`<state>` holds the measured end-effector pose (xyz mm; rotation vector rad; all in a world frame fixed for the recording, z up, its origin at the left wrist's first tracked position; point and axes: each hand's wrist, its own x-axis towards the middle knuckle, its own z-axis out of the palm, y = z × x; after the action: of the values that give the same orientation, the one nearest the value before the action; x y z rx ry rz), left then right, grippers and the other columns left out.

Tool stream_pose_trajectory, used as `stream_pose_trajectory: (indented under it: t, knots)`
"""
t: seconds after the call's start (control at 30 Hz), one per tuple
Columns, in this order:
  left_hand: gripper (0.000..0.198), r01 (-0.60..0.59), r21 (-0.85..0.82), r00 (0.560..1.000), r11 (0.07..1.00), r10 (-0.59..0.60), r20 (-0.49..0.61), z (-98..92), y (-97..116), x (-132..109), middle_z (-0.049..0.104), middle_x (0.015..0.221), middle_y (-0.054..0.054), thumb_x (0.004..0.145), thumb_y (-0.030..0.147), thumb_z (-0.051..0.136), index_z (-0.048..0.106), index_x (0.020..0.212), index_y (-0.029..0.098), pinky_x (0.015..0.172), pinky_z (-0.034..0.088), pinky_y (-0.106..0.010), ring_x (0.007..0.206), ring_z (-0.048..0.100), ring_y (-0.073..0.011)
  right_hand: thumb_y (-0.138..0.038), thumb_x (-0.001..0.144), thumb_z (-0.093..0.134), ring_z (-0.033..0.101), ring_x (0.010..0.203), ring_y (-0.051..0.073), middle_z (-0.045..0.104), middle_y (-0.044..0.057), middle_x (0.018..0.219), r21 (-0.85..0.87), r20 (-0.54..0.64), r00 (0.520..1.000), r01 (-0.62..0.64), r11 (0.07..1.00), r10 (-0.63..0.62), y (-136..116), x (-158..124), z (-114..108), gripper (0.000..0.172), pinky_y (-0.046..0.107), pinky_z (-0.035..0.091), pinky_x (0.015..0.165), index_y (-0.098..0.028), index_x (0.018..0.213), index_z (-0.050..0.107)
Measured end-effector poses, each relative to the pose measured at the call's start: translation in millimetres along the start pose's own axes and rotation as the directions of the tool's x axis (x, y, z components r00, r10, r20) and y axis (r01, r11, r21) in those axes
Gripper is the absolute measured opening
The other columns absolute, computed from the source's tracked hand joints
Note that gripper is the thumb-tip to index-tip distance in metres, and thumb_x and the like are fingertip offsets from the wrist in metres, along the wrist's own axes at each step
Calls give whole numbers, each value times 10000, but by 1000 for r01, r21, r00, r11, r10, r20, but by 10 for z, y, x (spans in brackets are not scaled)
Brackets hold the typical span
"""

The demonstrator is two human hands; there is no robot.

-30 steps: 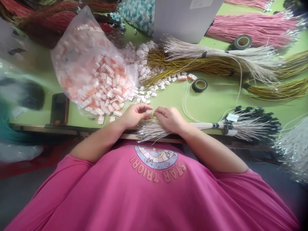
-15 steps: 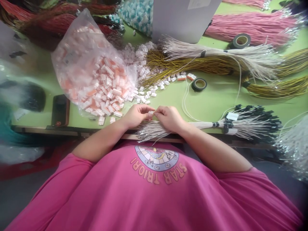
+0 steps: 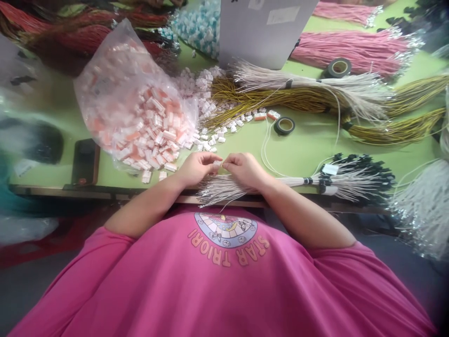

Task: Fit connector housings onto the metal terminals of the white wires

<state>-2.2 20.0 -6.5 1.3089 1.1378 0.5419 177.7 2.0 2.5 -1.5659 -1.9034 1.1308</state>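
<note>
The worktop carries two tape rolls, one phone on the left, one grey bin and two pink wire bundles on the far side, and two orange-and-white connectors beside the nearer roll, with two hands at its near edge.

L hand & R hand close tog., fingertips facing, narrow gap btwn. L thumb + index brought tog. in pinch, pointing R; R fingers curled in, tips pinched, pointing L. L forearm & R forearm bare, slanting inward & fwd from either side, approx. mirrored; both hands bare, backs partly visible
</note>
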Motion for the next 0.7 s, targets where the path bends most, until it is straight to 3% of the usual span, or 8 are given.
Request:
stream_pose_trajectory:
  t: [0.1,0.17,0.27,0.4,0.53,0.63,0.7]
  knots:
    - [271,17,-97,1000,995,-16,13,-47,4,11,658,795,-47,778,223,660,598,1022,123,692,514,-294,686,620,-121,-330,791,529,531,629,130,632,13,662,83,1,999,-49,995,49,-10,24,-72,222,264,393,616,-158,735,657]
    - [329,-1,-121,1000,993,3,13,-81,-17,3,659,926,-79,797,250,642,556,1092,132,721,518,-308,752,638,-136,-371,802,529,524,623,129,631,19,684,106,-66,995,-70,992,77,-2,47,-122,250,268,396,613,-154,802,652]
    - [273,-101,114,992,988,92,89,-99,-58,-39,663,984,-86,791,294,644,606,1018,147,798,497,-326,838,631,-157,-438,820,523,523,618,128,646,41,741,137,-150,980,-112,984,132,51,92,-186,319,275,406,609,-152,922,619]
    - [169,-326,480,944,814,252,214,-62,-75,-101,676,919,-60,824,285,577,679,897,172,849,460,-340,879,604,-175,-442,805,559,543,635,139,653,63,844,163,-198,968,-120,979,152,216,165,-321,417,284,431,588,-164,1116,549]
    - [200,-452,544,890,707,325,319,-33,-61,-126,677,914,-70,848,247,521,694,906,167,841,454,-330,881,598,-178,-293,762,590,583,799,201,631,119,1008,-89,-292,950,-143,986,112,404,215,-582,320,361,460,733,-144,1043,624]
    - [224,-501,551,863,667,335,379,-24,-42,-164,677,909,-82,859,221,490,700,910,158,845,451,-331,886,597,-183,-221,774,535,574,930,261,586,183,1104,-334,-394,916,-213,918,69,418,187,-719,304,415,425,833,-116,1036,650]
    - [239,-510,575,858,639,331,393,-32,-25,-205,677,925,-85,865,214,474,694,943,159,851,450,-333,896,595,-186,-227,807,478,578,919,279,607,182,1049,-439,-376,926,-210,873,34,336,143,-726,271,423,418,807,-128,966,674]
